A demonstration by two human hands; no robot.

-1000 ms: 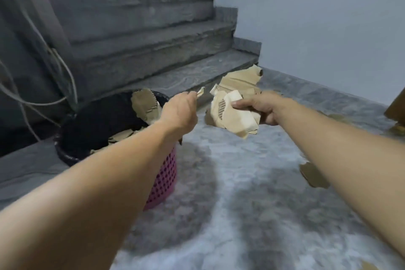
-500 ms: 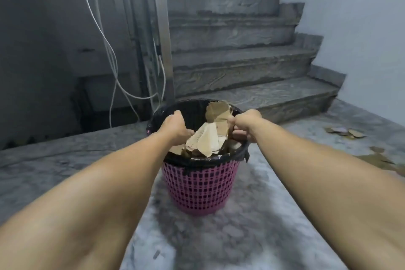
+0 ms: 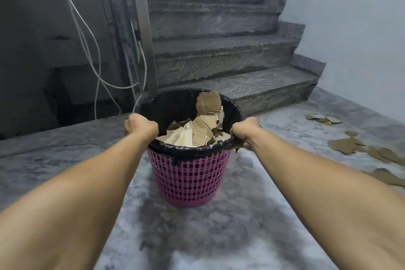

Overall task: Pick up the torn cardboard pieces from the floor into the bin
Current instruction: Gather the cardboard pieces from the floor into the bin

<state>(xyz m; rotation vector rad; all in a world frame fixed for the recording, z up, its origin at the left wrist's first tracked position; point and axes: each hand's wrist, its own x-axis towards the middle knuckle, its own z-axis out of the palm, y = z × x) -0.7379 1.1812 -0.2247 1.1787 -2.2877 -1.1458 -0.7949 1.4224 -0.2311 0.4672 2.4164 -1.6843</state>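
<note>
A pink mesh bin (image 3: 190, 177) with a black liner stands on the grey floor in front of me. Torn cardboard pieces (image 3: 197, 131) fill its inside, one tall piece leaning on the far wall. My left hand (image 3: 140, 126) grips the bin's left rim. My right hand (image 3: 245, 131) grips the right rim. More torn cardboard pieces (image 3: 350, 146) lie on the floor at the right, with a small cluster (image 3: 324, 118) farther back near the wall.
Grey stone stairs (image 3: 219, 55) rise behind the bin. A metal post (image 3: 144, 28) and loose white cables (image 3: 92, 50) hang at the back left, beside a dark drop below floor level. A pale wall (image 3: 350, 28) bounds the right side.
My right hand dropped its cardboard bundle into the bin. Both hands then moved apart to the bin's rim and took hold of it on either side.
</note>
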